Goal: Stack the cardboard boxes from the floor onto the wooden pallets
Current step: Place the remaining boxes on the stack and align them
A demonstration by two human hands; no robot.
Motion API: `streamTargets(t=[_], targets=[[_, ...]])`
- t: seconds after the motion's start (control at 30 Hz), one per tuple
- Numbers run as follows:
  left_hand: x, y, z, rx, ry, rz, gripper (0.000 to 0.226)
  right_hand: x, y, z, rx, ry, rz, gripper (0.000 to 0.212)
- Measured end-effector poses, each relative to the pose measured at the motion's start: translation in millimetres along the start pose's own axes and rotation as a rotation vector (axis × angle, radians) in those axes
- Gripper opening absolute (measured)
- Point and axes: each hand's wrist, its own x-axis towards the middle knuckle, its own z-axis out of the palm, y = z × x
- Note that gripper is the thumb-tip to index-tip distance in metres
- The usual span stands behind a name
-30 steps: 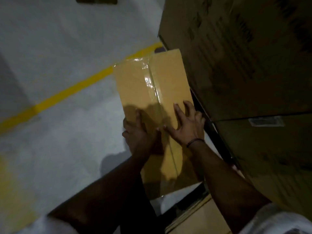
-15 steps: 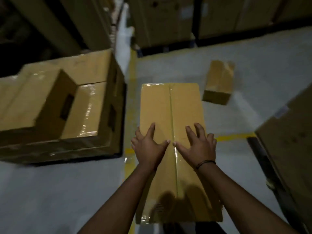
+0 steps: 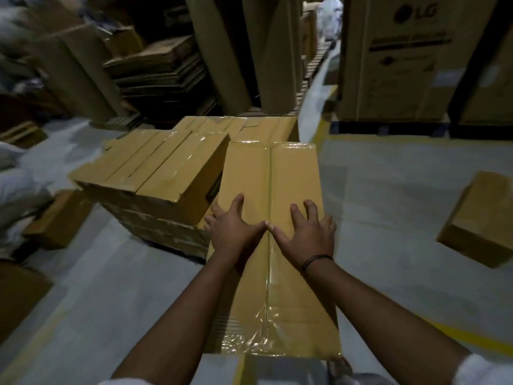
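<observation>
Your box [image 3: 291, 184] is tan cardboard, matt and smooth. Clear plastic tape [image 3: 268, 315] runs down its seam; it is glossy, and wrinkled at the near end. The stack [image 3: 166, 173] to your left is the same matt cardboard with glossy tape strips. The floor [image 3: 388, 212] is grey, smooth and matt, with a yellow painted line [image 3: 477, 339]. The carton [image 3: 394, 65] ahead is duller brown cardboard with dark print. Your wristband [image 3: 316, 259] is thin and dark; its material cannot be told. Your sleeve [image 3: 483, 368] is white cloth.
</observation>
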Motion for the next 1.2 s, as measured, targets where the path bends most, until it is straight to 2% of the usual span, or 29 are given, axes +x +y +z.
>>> streamTargets(t=[0.13,0.33,0.47,0.77,1.03,1.2], targets=[[28.0,11.6,-7.6,0.036,-0.024,-0.039,0.104,37.5,-1.3,0.9,0.009,-0.019,-0.052,0.089],[68.9,7.5,1.1,-0.034,-0.043,-0.12,0.111,86.1,-9.3,10.2,-0.005,0.0,-0.139,0.087],[111.5,-0.5,-0.3,-0.011,-0.083,-0.115,0.115,121.1,-27.4,29.4,0.007,-0.02,-0.147,0.081],[258.5,-61.6,0.4,-0.033,-0.284,0.019,0.114,204.7,-103.9,99.6,0.017,-0.019,-0.02,0.073],[390.5,-93.1,1.9,0.004,-0.34,0.12,0.112,288.2,-178.5,147.6,0.03,0.004,0.14,0.071],[459.2,-90.3,17.1,0.011,-0.379,0.147,0.105,339.7,-199.1,169.8,0.021,0.01,0.206,0.068]])
